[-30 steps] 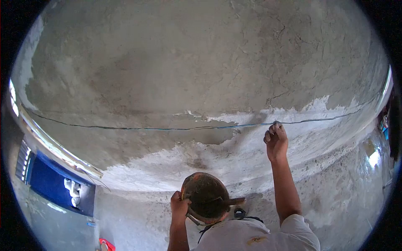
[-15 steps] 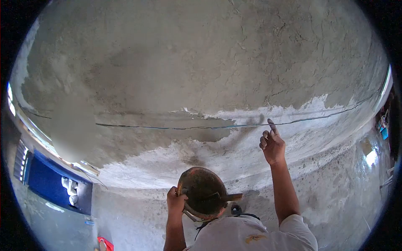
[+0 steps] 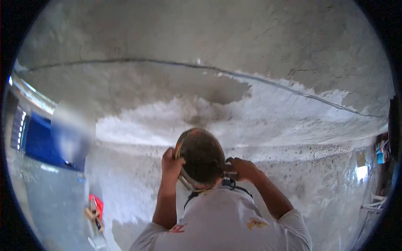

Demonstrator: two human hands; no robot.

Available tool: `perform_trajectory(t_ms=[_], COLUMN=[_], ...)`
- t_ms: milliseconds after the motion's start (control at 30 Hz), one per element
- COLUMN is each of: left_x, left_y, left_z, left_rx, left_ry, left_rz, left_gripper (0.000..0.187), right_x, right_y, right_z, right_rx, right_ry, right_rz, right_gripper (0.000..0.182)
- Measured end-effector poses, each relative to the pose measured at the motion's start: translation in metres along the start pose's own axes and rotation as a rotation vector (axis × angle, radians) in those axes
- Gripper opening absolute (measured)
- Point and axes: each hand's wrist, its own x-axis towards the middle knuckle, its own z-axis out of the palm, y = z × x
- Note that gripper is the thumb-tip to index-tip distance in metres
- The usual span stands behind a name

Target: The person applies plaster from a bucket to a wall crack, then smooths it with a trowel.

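While the view blurs a little, both hands meet at a round, shallow pan [image 3: 201, 157] held close to the chest, just above the white shirt [image 3: 222, 224]. Its bowl is dark and crusted, with a worn orange rim. The left hand [image 3: 171, 164] clasps that rim at nine o'clock, fingers [image 3: 168, 155] curled tight over the edge. The right hand [image 3: 243, 168] sits at three o'clock of the pan, clenched around a short dark handle [image 3: 226, 168] that lies across the bowl; what the handle belongs to is hidden.

Beyond the pan rises a rough wall [image 3: 234, 42], grey and cracked in its upper part, with a paler, lumpy white band [image 3: 259, 113] of coarse material below. A thin taut string [image 3: 268, 83] runs across the wall from ten o'clock down toward three o'clock. At eight o'clock of the pan, on the floor, lies a small red object [image 3: 96, 205], and farther out at nine o'clock a blue panel [image 3: 39, 144] shows.
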Motion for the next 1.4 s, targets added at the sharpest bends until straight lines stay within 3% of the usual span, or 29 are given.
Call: perform_trajectory(t_ms=[33,100,167,233,333,367,433,600,667,700,800,867,1033,1100,1200,1400], left_x=[-0.007,0.001,-0.003,-0.004,-0.002,-0.002,-0.002,-0.002,-0.001,-0.001,0.003,0.004,0.008,0.01,0.02,0.025], left_y=[0.025,0.022,0.03,0.031,0.026,0.029,0.029,0.028,0.027,0.026,0.026,0.022,0.017,0.009,-0.013,-0.016], left_z=[0.0,0.003,0.007,0.009,0.002,-0.001,-0.006,-0.02,-0.019,-0.02,-0.028,-0.038,-0.055,-0.061,-0.064,-0.069], left_rx=[0.066,0.159,0.108,0.061,0.104,0.115,0.123,0.053,0.068,0.089,0.073,0.085,0.033,0.017,0.062,0.075], left_ry=[-0.019,0.005,0.007,0.006,0.009,0.008,0.01,-0.045,-0.06,-0.072,-0.1,-0.103,-0.124,-0.129,-0.127,-0.162], left_rz=[-0.018,-0.002,0.006,0.025,0.054,0.059,0.058,0.073,0.089,0.109,0.145,0.13,0.135,0.181,0.251,0.338], left_gripper=[0.028,0.031,0.032,0.033,0.033,0.032,0.032,0.031,0.031,0.031,0.031,0.03,0.029,0.021,0.022,0.024], right_x=[0.005,0.017,0.023,0.029,0.046,0.044,0.032,0.034,0.048,0.052,0.063,0.058,0.05,0.049,0.045,0.044], right_y=[-0.005,-0.01,-0.015,-0.031,-0.03,-0.033,-0.039,-0.045,-0.048,-0.047,-0.052,-0.061,-0.073,-0.076,-0.087,-0.095], right_z=[0.002,0.001,-0.006,-0.023,-0.04,-0.045,-0.057,-0.028,-0.016,-0.013,-0.014,-0.023,-0.028,-0.027,-0.033,-0.024], right_rx=[0.009,-0.096,-0.15,-0.406,-0.46,-0.46,-0.495,-0.571,-0.491,-0.492,-0.603,-0.591,-0.546,-0.577,-0.571,-0.559], right_ry=[-0.031,-0.187,-0.175,-0.216,-0.315,-0.316,-0.064,-0.057,-0.322,-0.327,-0.227,-0.146,-0.205,-0.18,-0.082,0.015], right_rz=[-0.011,0.211,0.204,0.123,0.032,0.028,-0.086,0.084,0.167,0.173,0.081,0.046,0.152,0.164,0.156,0.267], right_gripper=[0.06,0.056,0.056,0.048,0.047,0.047,0.047,0.053,0.043,0.043,0.035,0.044,0.06,0.065,0.064,0.038])
